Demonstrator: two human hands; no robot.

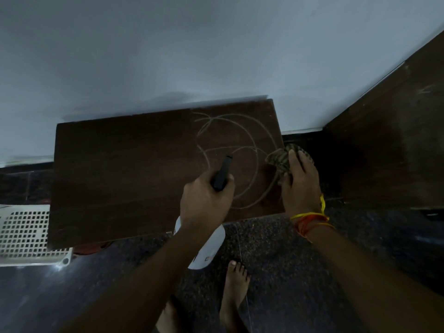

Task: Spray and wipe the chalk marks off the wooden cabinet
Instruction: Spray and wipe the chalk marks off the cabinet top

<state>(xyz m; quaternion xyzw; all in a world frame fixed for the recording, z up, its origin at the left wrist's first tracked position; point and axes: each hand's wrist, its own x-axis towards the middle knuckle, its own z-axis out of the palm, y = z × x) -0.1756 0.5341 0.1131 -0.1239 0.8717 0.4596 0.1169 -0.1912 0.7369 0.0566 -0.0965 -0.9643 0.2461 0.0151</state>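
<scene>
i'm looking down on the wooden cabinet, its top a flat dark brown slab with a faint grain, pushed against a pale wall. the chalk marks sit on the right half of that top: thin, pale, looping curves that overlap like loose circles and run down toward the front edge. the left half looks bare and dull.

my left hand is curled around the black head of a spray bottle, the slim black nozzle pointing out over the chalk loops; the bottle's white rounded body hangs below my wrist, past the cabinet's front edge. my right hand presses a crumpled cloth against the cabinet's right edge, fingers mostly extended over it with the thumb tucked at its near side. the cloth looks soft and bunched, striped in drab green and tan. orange and yellow threads circle my right wrist.

the floor is dark speckled stone, polished enough to catch a glint. a white perforated plastic panel lies at the left beside the cabinet. a larger dark wooden surface rises at the right. my bare feet stand just in front of the cabinet. the light is dim.
</scene>
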